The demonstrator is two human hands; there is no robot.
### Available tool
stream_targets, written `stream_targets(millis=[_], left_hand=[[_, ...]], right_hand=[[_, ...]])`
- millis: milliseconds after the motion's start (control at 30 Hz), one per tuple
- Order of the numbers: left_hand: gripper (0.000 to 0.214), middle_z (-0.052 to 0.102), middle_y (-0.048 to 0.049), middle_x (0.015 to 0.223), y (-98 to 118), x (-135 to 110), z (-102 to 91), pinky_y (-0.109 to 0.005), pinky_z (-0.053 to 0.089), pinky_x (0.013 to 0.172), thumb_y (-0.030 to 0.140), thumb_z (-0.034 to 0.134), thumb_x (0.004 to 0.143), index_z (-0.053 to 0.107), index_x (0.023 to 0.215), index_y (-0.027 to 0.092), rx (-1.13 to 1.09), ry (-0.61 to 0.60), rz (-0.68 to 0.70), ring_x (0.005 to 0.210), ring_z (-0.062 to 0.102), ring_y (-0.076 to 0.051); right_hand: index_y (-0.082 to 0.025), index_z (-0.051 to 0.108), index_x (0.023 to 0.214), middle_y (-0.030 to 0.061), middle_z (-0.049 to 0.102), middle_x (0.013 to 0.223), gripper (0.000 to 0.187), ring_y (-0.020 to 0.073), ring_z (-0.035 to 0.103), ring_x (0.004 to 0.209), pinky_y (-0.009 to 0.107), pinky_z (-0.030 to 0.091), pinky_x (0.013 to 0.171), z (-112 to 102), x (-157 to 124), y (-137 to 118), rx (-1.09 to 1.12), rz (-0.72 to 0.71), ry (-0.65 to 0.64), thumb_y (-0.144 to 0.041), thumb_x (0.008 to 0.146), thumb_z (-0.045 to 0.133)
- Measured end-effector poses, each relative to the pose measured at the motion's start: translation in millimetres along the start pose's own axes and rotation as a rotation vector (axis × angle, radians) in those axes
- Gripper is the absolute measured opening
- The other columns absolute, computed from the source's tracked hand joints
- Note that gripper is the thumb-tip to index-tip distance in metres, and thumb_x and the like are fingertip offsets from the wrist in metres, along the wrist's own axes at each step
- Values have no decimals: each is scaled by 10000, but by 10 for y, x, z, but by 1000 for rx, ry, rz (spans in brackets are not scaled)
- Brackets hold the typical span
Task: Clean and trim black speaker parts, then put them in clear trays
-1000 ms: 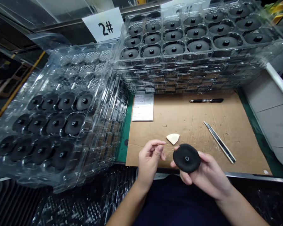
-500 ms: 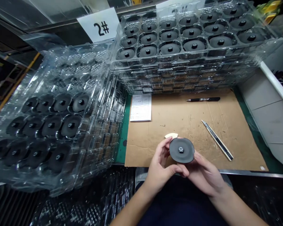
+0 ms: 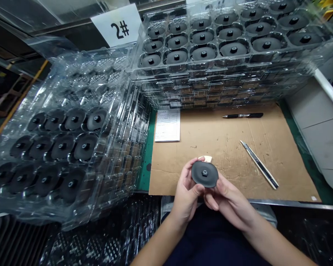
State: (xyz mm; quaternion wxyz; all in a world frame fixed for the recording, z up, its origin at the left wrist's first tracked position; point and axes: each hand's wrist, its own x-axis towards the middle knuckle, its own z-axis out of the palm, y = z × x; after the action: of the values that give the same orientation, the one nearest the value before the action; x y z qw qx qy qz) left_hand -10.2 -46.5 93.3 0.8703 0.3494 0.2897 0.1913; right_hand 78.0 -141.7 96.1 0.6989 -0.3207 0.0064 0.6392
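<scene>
A black, rounded disc [image 3: 208, 181] with a small raised stud at its centre is held above the cardboard near the front edge. My left hand [image 3: 186, 188] grips its left side, thumb at the lower rim and fingers behind. At the right rim, my right hand [image 3: 228, 195] pinches the same disc with thumb and fingers. A small cream-coloured curved piece [image 3: 205, 159] shows just beyond the disc, partly hidden by it and my left fingertips.
Brown cardboard [image 3: 205, 127] covers the bench, with a utility knife [image 3: 259, 164], a pen [image 3: 242, 115] and a printed paper slip [image 3: 167, 125] on it. Stacked clear plastic trays [image 3: 183, 83] holding similar discs rise behind; another tray stack [image 3: 100, 166] stands at left. A white panel [image 3: 319, 118] borders the right.
The disc has shifted slightly left between my hands and turned a little. My left thumb has moved up onto its lower rim. The camera view has shifted slightly.
</scene>
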Motion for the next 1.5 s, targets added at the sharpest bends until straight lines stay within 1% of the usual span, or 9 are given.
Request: stream_targets(millis=[400, 667, 733, 833, 900, 1067, 1233, 1367, 1500], left_hand=[[559, 540, -105, 1273, -28, -24, -89, -310, 463, 902, 394, 684, 744, 474, 1235, 227, -102, 56, -21, 1174, 499, -251], [559, 527, -109, 1285, 38, -37, -209, -387, 388, 1014, 424, 679, 742, 501, 1230, 220, -154, 141, 13, 1229, 457, -277], [535, 495, -94, 1316, 112, -60, -260, -457, 378, 1023, 423, 679, 741, 514, 1217, 244, -198, 155, 0, 1234, 451, -306], [512, 422, -64, 1386, 232, -112, -335, -493, 397, 1008, 389, 683, 747, 514, 1221, 290, -254, 135, -20, 1237, 446, -333], [506, 404, -53, 1404, 289, -144, -370, -458, 418, 1000, 364, 674, 761, 506, 1233, 301, -285, 118, -9, 1234, 453, -324], [531, 479, -82, 1354, 328, -182, -389, -382, 427, 997, 341, 638, 793, 444, 1286, 295, -335, 122, 8, 1228, 468, -301], [579, 514, -103, 1328, 356, -217, -382, -392, 397, 1027, 344, 682, 748, 455, 1274, 259, -328, 150, -4, 1210, 488, -298], [616, 507, -105, 1337, 388, -224, -372, -391, 394, 1029, 357, 719, 702, 482, 1261, 252, -293, 140, -19, 1199, 499, -298], [607, 503, -97, 1340, 386, -189, -304, -393, 431, 990, 357, 726, 693, 504, 1249, 260, -253, 141, -2, 1169, 523, -291]], right_hand=[[-246, 443, 1286, -2, 534, 786, 525, 50, 401, 566, 191, 322, 540, 58, 103, 26, -179, 19, 97, -381, 813, 626], [-209, 418, 1289, 34, 594, 822, 530, 110, 522, 592, 273, 429, 597, -69, 167, -76, -598, -69, 148, -482, 848, 527], [-249, 427, 1289, 48, 610, 920, 486, 114, 539, 630, 296, 441, 659, -87, 90, -357, -686, -254, 281, -401, 846, 558], [-277, 471, 1257, 44, 582, 945, 398, 115, 519, 689, 292, 414, 695, -126, -3, -766, -769, -851, 656, -275, 862, 524], [-274, 482, 1243, 49, 557, 948, 364, 126, 512, 709, 289, 401, 658, -184, 30, -858, -912, -972, 766, -263, 879, 482], [-235, 590, 1132, 99, 513, 1065, 336, 176, 529, 759, 359, 446, 691, -356, 425, -334, -1554, -444, 464, -382, 835, 535], [-251, 637, 1052, 88, 537, 997, 257, 199, 534, 864, 346, 441, 762, -331, 589, 211, -1600, -414, 207, -308, 890, 447], [-238, 654, 996, 47, 577, 764, 212, 167, 539, 714, 294, 434, 659, -238, 484, 81, -1588, -393, 87, -308, 878, 492], [-255, 584, 1115, 38, 615, 913, 247, 147, 548, 750, 261, 421, 618, 146, 322, -270, -1546, -461, 197, -285, 888, 490]])
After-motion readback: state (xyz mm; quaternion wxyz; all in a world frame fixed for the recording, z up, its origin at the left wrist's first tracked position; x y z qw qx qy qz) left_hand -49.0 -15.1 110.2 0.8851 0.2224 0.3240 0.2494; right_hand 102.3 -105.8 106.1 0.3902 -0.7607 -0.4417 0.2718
